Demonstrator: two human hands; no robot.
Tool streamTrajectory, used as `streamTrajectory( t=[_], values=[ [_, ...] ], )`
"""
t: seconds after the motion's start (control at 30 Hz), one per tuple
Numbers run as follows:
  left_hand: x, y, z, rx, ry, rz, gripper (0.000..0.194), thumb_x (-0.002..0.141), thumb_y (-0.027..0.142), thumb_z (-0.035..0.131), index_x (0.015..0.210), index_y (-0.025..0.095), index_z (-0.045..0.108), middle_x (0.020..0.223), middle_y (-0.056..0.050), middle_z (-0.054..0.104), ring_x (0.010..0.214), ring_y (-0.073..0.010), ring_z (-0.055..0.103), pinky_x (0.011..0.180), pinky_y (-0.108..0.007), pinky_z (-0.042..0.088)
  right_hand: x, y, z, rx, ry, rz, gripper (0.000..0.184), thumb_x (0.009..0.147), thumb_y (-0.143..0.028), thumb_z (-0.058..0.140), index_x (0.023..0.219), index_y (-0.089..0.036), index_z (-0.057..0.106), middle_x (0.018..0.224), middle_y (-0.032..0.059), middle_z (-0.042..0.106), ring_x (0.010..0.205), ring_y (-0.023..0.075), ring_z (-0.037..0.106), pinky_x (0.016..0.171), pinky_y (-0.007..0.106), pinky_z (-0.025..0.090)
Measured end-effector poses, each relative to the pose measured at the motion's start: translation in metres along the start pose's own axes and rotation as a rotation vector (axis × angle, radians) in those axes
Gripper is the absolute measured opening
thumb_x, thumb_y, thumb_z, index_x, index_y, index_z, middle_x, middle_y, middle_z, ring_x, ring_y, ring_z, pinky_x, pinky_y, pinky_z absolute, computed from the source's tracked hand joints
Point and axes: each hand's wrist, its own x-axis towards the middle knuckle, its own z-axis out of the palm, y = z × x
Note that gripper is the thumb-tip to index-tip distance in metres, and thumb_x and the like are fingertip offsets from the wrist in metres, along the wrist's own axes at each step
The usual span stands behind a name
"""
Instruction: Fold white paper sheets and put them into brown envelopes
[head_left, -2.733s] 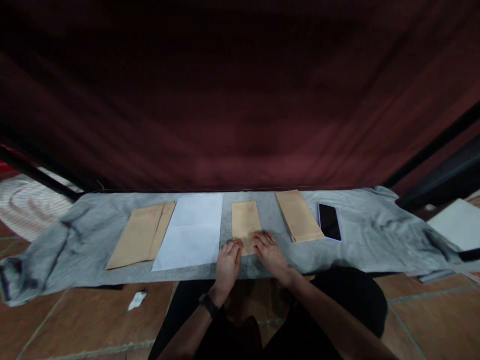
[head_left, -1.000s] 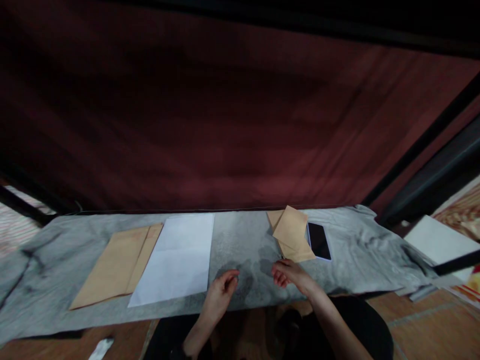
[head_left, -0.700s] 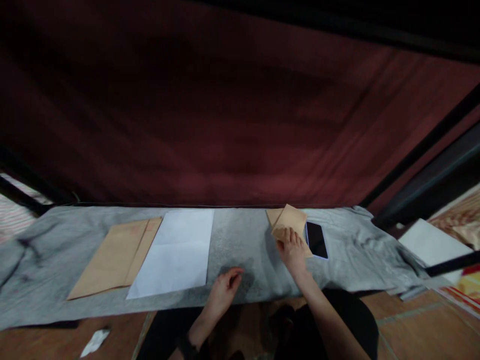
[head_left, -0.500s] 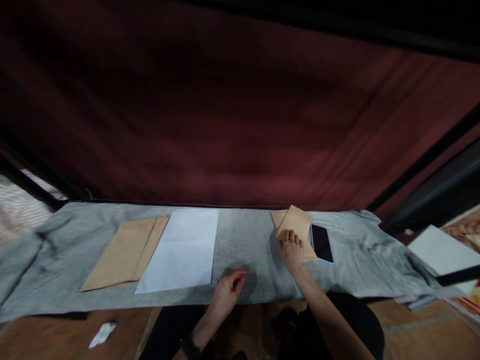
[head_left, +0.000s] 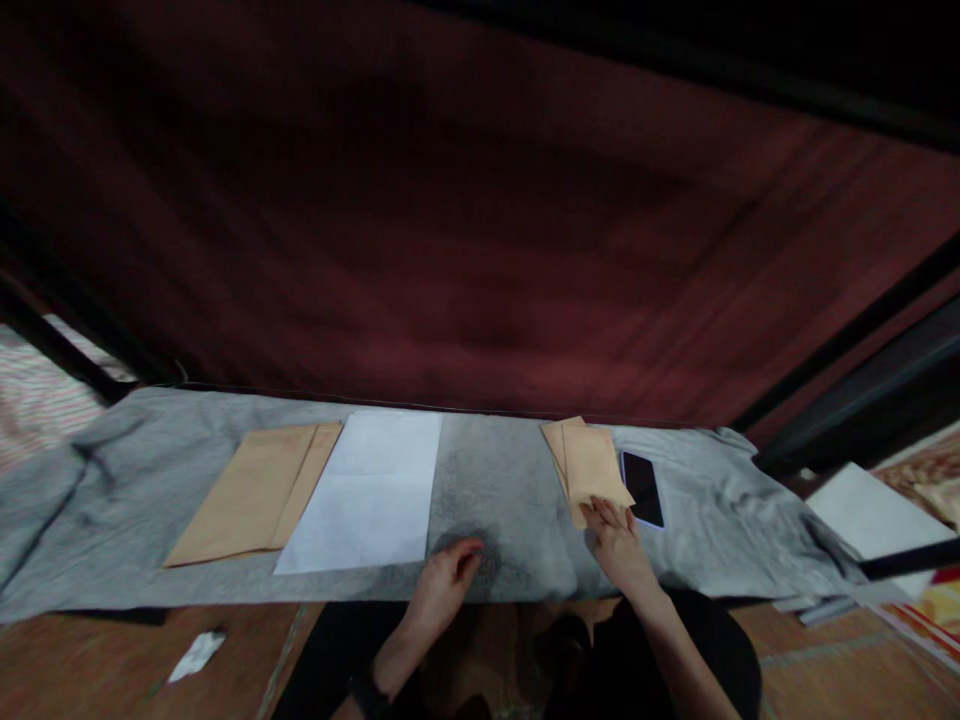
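My right hand point(head_left: 619, 545) is at the near edge of the small brown envelopes point(head_left: 556, 440), on the right half of the grey cloth. Its fingers grip the near end of the top envelope point(head_left: 592, 465), which lies slightly askew over the others and bends up a little there. My left hand point(head_left: 442, 585) rests near the cloth's front edge, loosely curled, with thumb and fingers a little apart and nothing visible between them. Left of it lies white paper point(head_left: 367, 500) with a faint crease across it. Larger brown envelopes point(head_left: 244, 490) overlap farther left.
A phone point(head_left: 643, 488) with a dark screen lies just right of the small envelopes. The grey cloth point(head_left: 495, 470) covers the long surface, backed by a dark red curtain point(head_left: 480, 250). A crumpled white tissue point(head_left: 197, 655) is on the tiled floor, and white sheets point(head_left: 877, 510) are at far right.
My right hand has drawn toward me and slightly right. The top small envelope has turned straighter and come nearer, lining up more with those below. My left hand has barely moved.
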Motion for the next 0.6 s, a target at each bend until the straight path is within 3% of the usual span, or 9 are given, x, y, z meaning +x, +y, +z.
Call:
streamTrajectory(
  t=[0.1,0.2,0.27,0.43,0.6],
  values=[
    [-0.001,0.001,-0.001,-0.004,-0.014,-0.002,0.027,0.084,0.031,0.054,0.1,0.025,0.074,0.098,-0.007,0.078,0.093,-0.025,0.073,0.087,-0.038,0.056,0.011,0.005,-0.004,0.032,0.085,0.092,0.056,0.087,-0.01,0.033,0.133,-0.022,0.062,0.142,0.008,0.059,0.131,0.0225,0.053,0.11,0.043,0.037],
    [-0.001,0.0,0.001,-0.025,0.007,-0.023,0.025,0.082,0.031,0.056,0.097,0.024,0.075,0.097,-0.007,0.078,0.093,-0.0256,0.073,0.087,-0.039,0.056,0.037,0.009,-0.019,-0.044,0.179,0.225,0.051,0.093,-0.02,0.035,0.136,-0.005,0.056,0.14,0.0234,0.056,0.126,0.0317,0.055,0.102,0.045,0.043],
    [0.003,0.0,0.006,-0.058,0.014,-0.054,0.025,0.081,0.032,0.057,0.096,0.024,0.074,0.093,-0.007,0.078,0.088,-0.0247,0.072,0.084,-0.039,0.057,0.054,0.009,-0.028,-0.083,0.17,0.291,0.05,0.095,-0.026,0.037,0.131,0.002,0.057,0.129,0.0294,0.061,0.117,0.035,0.06,0.096,0.045,0.045],
    [0.022,0.006,0.038,-0.241,-0.032,-0.175,0.03,0.08,0.035,0.06,0.101,0.019,0.073,0.088,-0.007,0.076,0.085,-0.0228,0.07,0.074,-0.035,0.057,0.073,0.01,-0.025,-0.059,0.073,0.421,0.048,0.097,-0.035,0.043,0.121,0.001,0.062,0.103,0.0271,0.07,0.102,0.0342,0.067,0.09,0.043,0.045],
    [0.05,0.025,0.081,-0.284,-0.036,-0.23,0.038,0.081,0.024,0.056,0.117,0.013,0.066,0.106,-0.012,0.073,0.095,-0.0218,0.069,0.082,-0.034,0.055,0.072,0.015,-0.008,-0.009,0.016,0.392,0.039,0.098,-0.038,0.044,0.113,-0.008,0.065,0.096,0.0186,0.073,0.099,0.0298,0.069,0.089,0.038,0.044]
  ],
)
